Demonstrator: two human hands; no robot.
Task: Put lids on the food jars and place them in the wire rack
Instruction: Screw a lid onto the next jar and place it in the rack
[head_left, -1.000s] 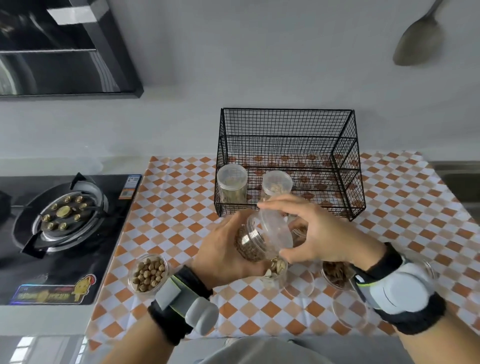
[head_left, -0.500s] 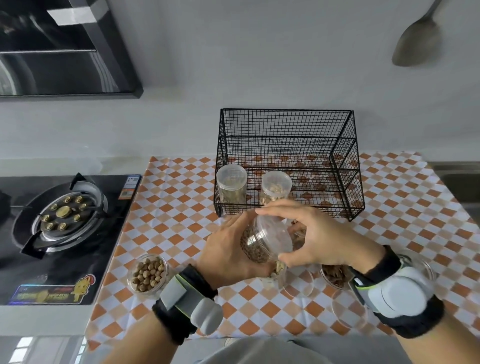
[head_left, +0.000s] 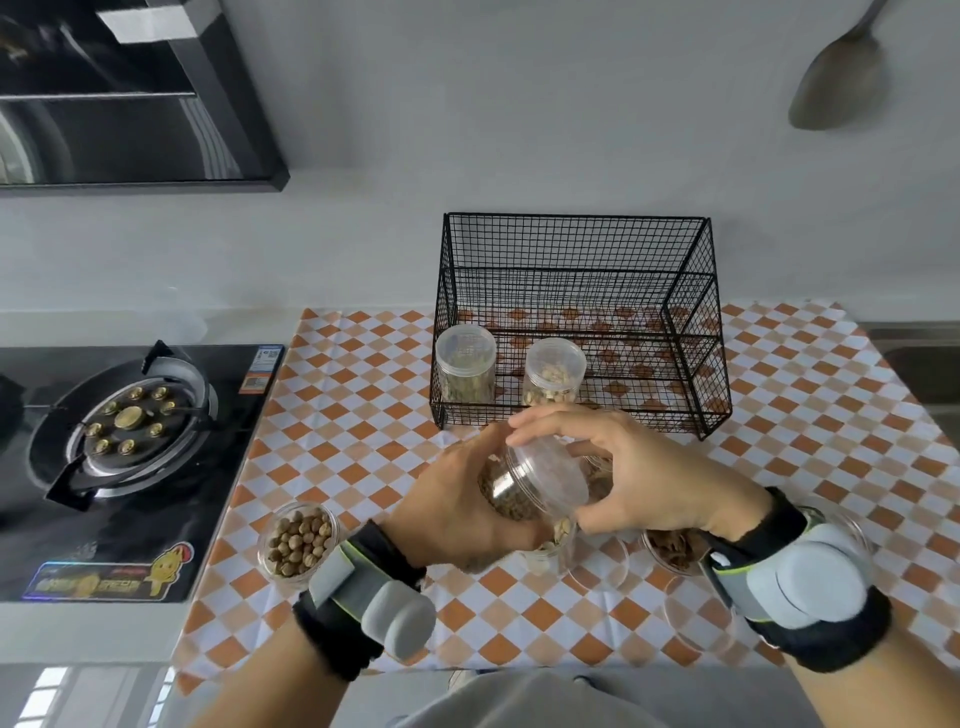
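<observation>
A black wire rack (head_left: 579, 322) is standing at the back of the desk (head_left: 363, 395) on its orange-and-white checked cloth, with two lidded jars (head_left: 465, 364) sitting side by side in its left half. A gas stove (head_left: 122, 431) is lying to the left and a metal spatula (head_left: 836, 83) is hanging on the wall at upper right. Near the front edge, an open jar of round brown nuts (head_left: 300, 543) is standing left of the hands, a jar of pale nuts (head_left: 550, 545) is partly hiding beneath them, an open jar of dark pieces (head_left: 672, 551) is sitting under the right wrist, and loose clear lids (head_left: 698, 613) are lying nearby. The left hand (head_left: 457, 514) is curling around a tilted jar of brown grains (head_left: 519, 486), held above the desk just in front of the rack, while the right hand (head_left: 639, 478) is gripping the clear lid (head_left: 548, 475) on its mouth. Compared with a second ago, the jar is sitting slightly higher and nearer the rack
</observation>
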